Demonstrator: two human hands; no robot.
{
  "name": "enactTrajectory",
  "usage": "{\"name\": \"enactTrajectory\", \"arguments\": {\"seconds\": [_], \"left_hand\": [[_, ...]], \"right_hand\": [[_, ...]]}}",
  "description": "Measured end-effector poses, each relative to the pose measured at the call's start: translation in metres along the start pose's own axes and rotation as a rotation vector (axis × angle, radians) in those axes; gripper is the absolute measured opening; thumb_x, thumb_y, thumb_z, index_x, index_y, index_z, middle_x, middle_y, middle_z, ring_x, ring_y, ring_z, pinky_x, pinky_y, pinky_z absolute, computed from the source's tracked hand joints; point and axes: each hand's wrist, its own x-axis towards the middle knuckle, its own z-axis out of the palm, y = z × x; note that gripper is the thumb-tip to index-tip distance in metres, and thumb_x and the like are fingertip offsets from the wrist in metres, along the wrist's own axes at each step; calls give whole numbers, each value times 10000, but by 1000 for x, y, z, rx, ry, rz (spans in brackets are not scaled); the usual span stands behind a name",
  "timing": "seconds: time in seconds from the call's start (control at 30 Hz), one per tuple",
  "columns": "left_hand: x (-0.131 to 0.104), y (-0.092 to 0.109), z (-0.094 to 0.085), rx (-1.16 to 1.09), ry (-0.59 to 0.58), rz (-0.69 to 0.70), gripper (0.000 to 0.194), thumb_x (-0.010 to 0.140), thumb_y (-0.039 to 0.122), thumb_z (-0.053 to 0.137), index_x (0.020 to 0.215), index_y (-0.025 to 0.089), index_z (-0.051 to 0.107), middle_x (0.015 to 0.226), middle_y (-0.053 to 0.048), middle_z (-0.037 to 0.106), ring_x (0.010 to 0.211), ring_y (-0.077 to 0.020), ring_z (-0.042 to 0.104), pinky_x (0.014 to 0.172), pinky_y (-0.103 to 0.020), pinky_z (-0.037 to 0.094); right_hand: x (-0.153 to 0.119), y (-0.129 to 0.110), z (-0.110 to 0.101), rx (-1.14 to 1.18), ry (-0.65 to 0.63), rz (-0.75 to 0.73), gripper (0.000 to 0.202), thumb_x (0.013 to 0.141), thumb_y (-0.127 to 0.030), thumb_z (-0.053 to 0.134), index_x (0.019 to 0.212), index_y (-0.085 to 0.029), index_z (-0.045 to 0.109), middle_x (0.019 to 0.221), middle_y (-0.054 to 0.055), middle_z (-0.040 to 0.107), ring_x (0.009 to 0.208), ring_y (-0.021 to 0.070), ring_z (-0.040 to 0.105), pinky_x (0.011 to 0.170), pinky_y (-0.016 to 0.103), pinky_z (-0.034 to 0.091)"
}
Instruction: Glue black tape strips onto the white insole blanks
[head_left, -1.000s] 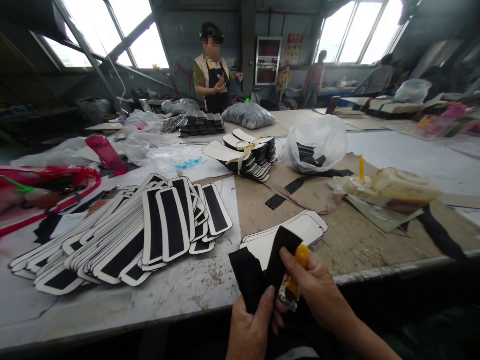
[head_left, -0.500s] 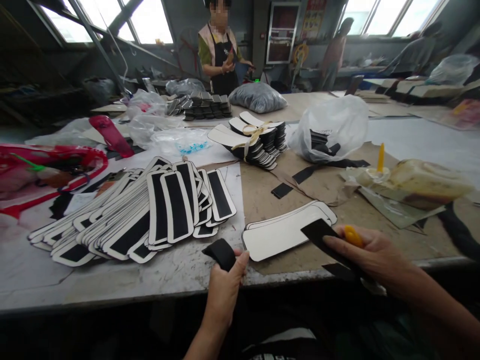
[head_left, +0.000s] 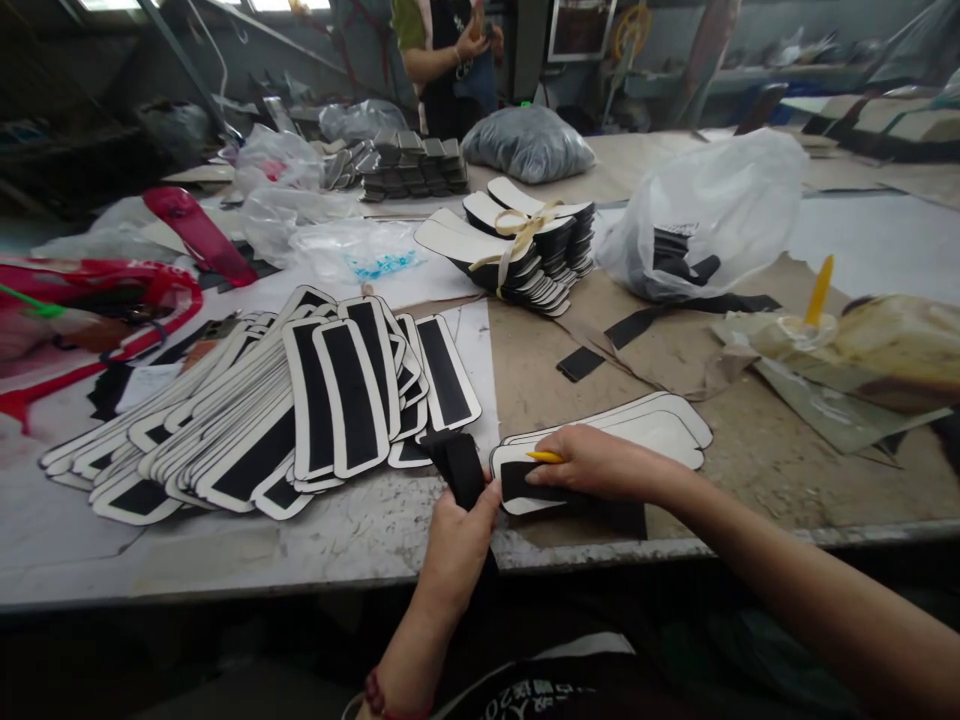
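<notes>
My left hand is closed on a bundle of folded black strips at the table's front edge. My right hand grips a black strip and lays it on the left end of a white curved piece. A thin yellow tool sticks out between its fingers; the rest of that tool is hidden in the hand. More white curved pieces are stacked under and behind my right hand. Left of my hands lies a spread pile of white pieces with black strips on them.
A tied bundle of white pieces lies farther back. Near it sit a clear plastic bag of black strips and a glue container with a yellow brush handle. A red bag is at left. One person stands across the table.
My right hand has moved left and down, bringing the black strip onto the white piece. My left hand has shifted slightly, its strips now upright. The view has tilted down.
</notes>
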Motion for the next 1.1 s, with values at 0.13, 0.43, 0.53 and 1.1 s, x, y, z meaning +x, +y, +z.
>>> {"name": "enactTrajectory", "arguments": {"seconds": [0.13, 0.43, 0.53, 1.1], "left_hand": [[2, 2, 0, 6, -19, -17, 350, 712, 419, 652, 913, 135, 615, 590, 32, 516, 532, -95, 439, 508, -208, 372], [5, 4, 3, 52, -35, -24, 356, 736, 499, 605, 802, 149, 613, 497, 43, 492, 471, -102, 429, 455, -210, 354], [8, 6, 8, 101, 33, -23, 336, 675, 477, 674, 712, 146, 632, 455, 36, 495, 461, -127, 471, 479, -236, 391], [8, 11, 14, 48, 29, -71, 317, 633, 392, 717, 729, 123, 581, 531, 37, 532, 463, -93, 433, 449, -218, 372]], "right_hand": [[13, 1, -3, -132, 1, 28, 262, 786, -406, 517, 670, -179, 577, 591, -3, 569, 532, 112, 463, 508, 222, 297], [17, -4, -7, -225, -48, 68, 275, 798, -402, 510, 788, -175, 664, 681, 42, 653, 585, 140, 530, 534, 226, 321], [18, -5, -6, -251, -52, 44, 276, 801, -385, 507, 824, -168, 676, 710, 54, 666, 611, 149, 550, 541, 229, 323], [-67, 63, -29, -378, 225, 359, 283, 854, -424, 429, 805, -191, 582, 839, 90, 666, 774, 218, 611, 641, 275, 370]]}}
